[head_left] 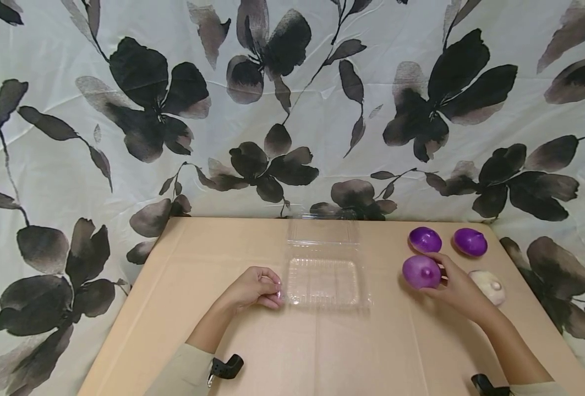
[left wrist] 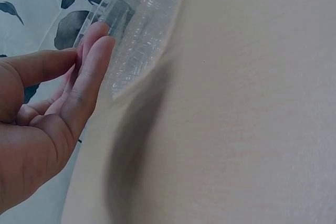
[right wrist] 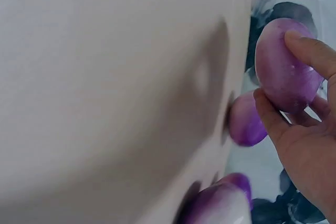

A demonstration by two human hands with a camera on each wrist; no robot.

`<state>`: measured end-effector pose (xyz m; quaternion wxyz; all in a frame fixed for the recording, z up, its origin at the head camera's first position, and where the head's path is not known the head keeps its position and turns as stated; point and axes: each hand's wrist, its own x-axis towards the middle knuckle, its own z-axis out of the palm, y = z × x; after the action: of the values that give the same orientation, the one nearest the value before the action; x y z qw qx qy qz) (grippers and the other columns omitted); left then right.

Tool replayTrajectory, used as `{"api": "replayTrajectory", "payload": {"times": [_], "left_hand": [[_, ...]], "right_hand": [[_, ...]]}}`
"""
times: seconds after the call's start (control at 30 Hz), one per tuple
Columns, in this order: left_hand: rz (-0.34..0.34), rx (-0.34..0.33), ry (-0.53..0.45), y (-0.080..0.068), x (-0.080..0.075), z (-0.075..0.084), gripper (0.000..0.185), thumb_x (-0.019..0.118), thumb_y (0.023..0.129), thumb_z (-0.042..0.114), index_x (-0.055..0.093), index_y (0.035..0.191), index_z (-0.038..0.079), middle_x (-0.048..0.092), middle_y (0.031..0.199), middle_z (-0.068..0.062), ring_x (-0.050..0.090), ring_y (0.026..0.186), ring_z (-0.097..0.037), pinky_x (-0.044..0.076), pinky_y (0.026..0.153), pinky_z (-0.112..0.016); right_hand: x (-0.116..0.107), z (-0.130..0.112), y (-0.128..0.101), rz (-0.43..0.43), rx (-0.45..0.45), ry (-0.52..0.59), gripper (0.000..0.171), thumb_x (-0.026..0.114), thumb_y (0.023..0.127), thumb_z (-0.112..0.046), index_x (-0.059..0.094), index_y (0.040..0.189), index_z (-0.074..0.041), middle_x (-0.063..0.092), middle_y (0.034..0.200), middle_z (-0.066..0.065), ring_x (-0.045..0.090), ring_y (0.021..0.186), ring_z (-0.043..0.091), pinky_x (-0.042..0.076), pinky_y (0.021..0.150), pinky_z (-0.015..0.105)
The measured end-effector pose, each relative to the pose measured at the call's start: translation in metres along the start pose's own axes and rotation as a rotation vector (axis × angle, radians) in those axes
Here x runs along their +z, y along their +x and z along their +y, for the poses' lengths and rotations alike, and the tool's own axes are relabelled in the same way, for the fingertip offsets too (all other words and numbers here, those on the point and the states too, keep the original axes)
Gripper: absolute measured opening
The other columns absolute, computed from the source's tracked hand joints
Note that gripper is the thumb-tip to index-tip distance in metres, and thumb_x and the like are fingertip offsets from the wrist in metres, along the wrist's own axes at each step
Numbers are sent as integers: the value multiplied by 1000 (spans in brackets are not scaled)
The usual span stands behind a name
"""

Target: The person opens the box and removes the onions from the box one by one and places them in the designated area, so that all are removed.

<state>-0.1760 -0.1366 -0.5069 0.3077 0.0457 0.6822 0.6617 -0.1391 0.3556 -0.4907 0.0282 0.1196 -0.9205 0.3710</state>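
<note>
My right hand (head_left: 453, 283) grips a purple onion (head_left: 418, 271) between thumb and fingers, above the right side of the table. Its shadow falls on the tabletop in the right wrist view, where the held onion (right wrist: 283, 66) looks smooth and pinkish-purple. Two darker purple onions, one on the left (head_left: 425, 239) and one on the right (head_left: 470, 242), lie just beyond that hand. A pale, whitish onion (head_left: 490, 287) sits right of the wrist, partly covered by it. With thumb and fingertips my left hand (head_left: 255, 289) pinches the left edge of a clear plastic clamshell container (head_left: 324, 280).
The container's lid (head_left: 323, 228) is folded back toward the far edge of the light wooden-looking table (head_left: 213, 247). A white cloth with dark flowers (head_left: 292, 121) hangs behind and beside the table. Black wrist cameras sit on both forearms.
</note>
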Motion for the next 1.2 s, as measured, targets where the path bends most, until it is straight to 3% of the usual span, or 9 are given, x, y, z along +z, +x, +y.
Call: {"api": "replayTrajectory", "payload": {"times": [0.07, 0.17, 0.23, 0.3, 0.37, 0.47, 0.73, 0.97, 1.2], "left_hand": [[1, 0, -2, 0, 0, 0, 13, 57, 99, -6, 57, 110, -13, 74, 79, -10, 76, 75, -22, 69, 73, -37], [0, 1, -2, -1, -1, 0, 14, 57, 99, -6, 56, 110, -14, 74, 80, -10, 77, 75, -22, 69, 73, -36], [1, 2, -2, -2, -1, -1, 16, 57, 99, -6, 55, 112, -16, 73, 80, -10, 77, 75, -22, 69, 73, -36], [2, 3, 1, -2, -1, -1, 17, 57, 99, -6, 55, 112, -16, 73, 80, -11, 77, 76, -23, 69, 73, -37], [5, 1, 0, -2, -1, -1, 16, 58, 99, -6, 55, 112, -16, 73, 81, -11, 77, 76, -23, 69, 74, -37], [5, 6, 2, -2, 0, -2, 14, 58, 99, -5, 56, 110, -14, 74, 81, -11, 77, 76, -23, 69, 74, -37], [4, 13, 4, -1, 0, -3, 10, 57, 99, -6, 57, 107, -12, 74, 81, -11, 77, 76, -23, 69, 73, -36], [4, 12, -4, 0, 0, -3, 11, 57, 99, -7, 57, 108, -12, 74, 80, -10, 77, 76, -24, 69, 73, -37], [6, 7, -5, -1, 1, 0, 10, 57, 99, -7, 57, 107, -11, 74, 79, -9, 76, 75, -22, 69, 73, -37]], "right_hand": [[1, 6, -5, 13, -2, -4, 84, 88, 81, -10, 38, 147, 6, 52, 136, 31, 61, 113, 24, 45, 83, -1], [2, 15, -9, 32, -7, -8, 85, 89, 79, -9, 38, 146, 8, 53, 136, 31, 48, 113, -7, 39, 85, -5], [3, 21, -12, 40, -10, -9, 85, 89, 79, -9, 39, 146, 9, 52, 136, 32, 41, 111, -16, 35, 87, -7], [4, 25, -14, 44, -12, -16, 84, 89, 79, -9, 39, 145, 11, 52, 137, 33, 48, 116, -5, 30, 90, -8], [5, 28, -16, 44, -4, -26, 84, 88, 80, -9, 40, 144, 11, 52, 137, 34, 53, 119, 16, 27, 90, -9], [7, 32, -18, 39, 14, -48, 83, 88, 79, -10, 40, 143, 11, 53, 135, 35, 52, 117, 43, 26, 89, -9], [9, 39, -22, 23, 67, -68, 85, 88, 82, -17, 39, 145, 13, 52, 136, 37, 53, 120, 49, 30, 84, -5], [9, 39, -22, -9, 122, -94, 91, 87, 84, -23, 35, 148, 15, 49, 140, 41, 51, 127, 55, 42, 88, 10], [10, 39, -22, -2, 112, -47, 94, 84, 87, -23, 28, 153, 13, 42, 146, 42, 45, 132, 58, 22, 89, -8]]}}
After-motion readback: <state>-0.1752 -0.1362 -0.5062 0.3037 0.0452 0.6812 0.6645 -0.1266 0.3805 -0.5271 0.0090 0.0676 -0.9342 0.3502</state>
